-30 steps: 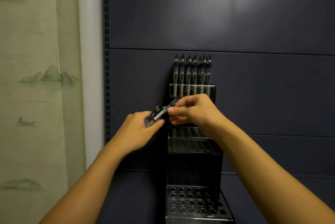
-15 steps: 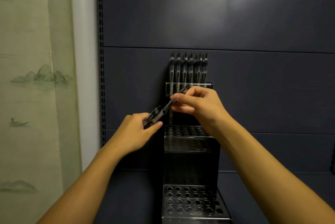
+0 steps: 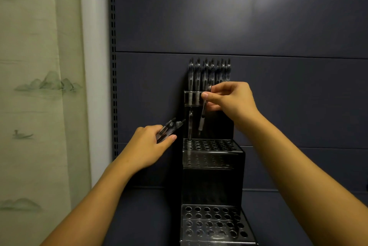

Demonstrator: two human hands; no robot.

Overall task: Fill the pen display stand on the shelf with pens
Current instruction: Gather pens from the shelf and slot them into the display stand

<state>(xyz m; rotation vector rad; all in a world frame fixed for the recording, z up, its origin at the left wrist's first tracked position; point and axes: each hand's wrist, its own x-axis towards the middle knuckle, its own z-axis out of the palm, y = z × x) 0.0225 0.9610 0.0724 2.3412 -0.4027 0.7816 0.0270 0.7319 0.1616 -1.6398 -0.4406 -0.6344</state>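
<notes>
Where tiers step, black stand (image 3: 213,158) (perforated), clear pens (image 3: 209,70)

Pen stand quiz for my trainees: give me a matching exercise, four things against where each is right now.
Things:
1. left hand
2. right hand
3. top tier
4. bottom tier

States:
A. holes with no pens in them
B. pinches one pen upright above the middle tier
C. a full row of pens
D. grips a bundle of pens beside the stand

Pairs: 1-D, 2-B, 3-C, 4-A
</notes>
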